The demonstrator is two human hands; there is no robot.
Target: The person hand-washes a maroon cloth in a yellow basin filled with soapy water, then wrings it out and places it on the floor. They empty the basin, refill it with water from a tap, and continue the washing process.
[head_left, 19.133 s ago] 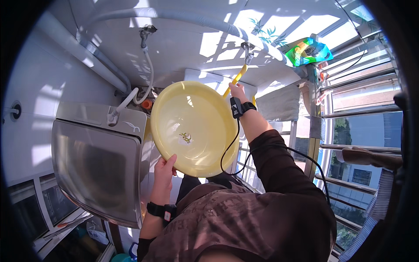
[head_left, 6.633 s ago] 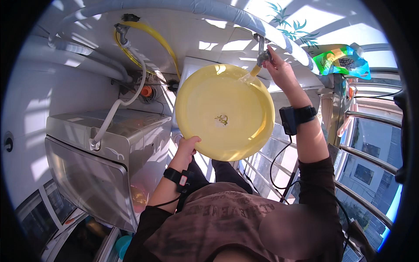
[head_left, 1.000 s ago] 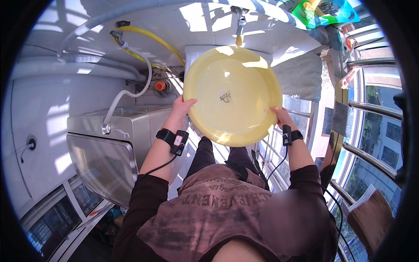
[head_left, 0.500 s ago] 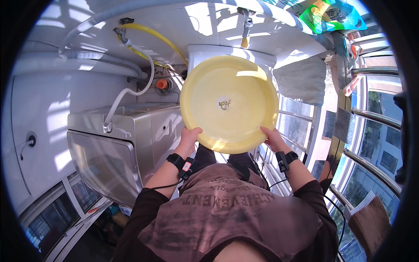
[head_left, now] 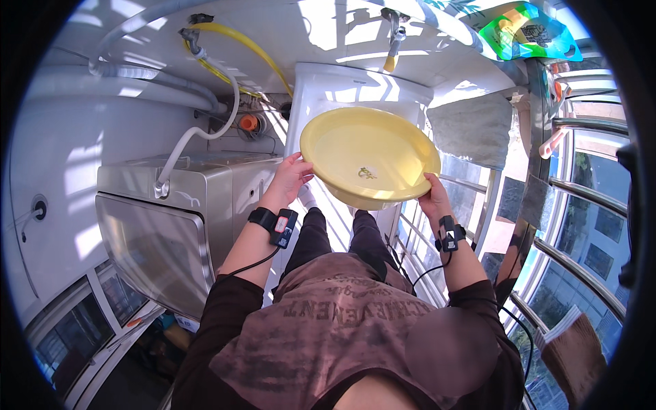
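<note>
I hold a round yellow plastic basin (head_left: 362,147) in front of me by its rim, tilted with its far side raised. A small printed picture shows on its floor. My left hand (head_left: 292,179) grips the left side of the rim, fingers bent round it. On the right side, my right hand (head_left: 434,195) has its thumb at the rim and its fingers mostly hidden below. Behind the basin stands a white sink (head_left: 321,85), partly covered by it. Above that sink, a metal tap (head_left: 394,42) comes out of the wall.
At left stands a silver washing machine (head_left: 154,232) with a white hose (head_left: 205,131). A yellow hose (head_left: 249,44) runs along the wall. A grey cloth (head_left: 471,130) hangs right of the sink, near metal window rails (head_left: 581,270). A green-blue pouch (head_left: 529,33) sits at the upper right.
The basin has tipped, so its round opening now looks like a flatter oval and its outer near wall shows. Both hands have shifted up along the sides of the rim.
</note>
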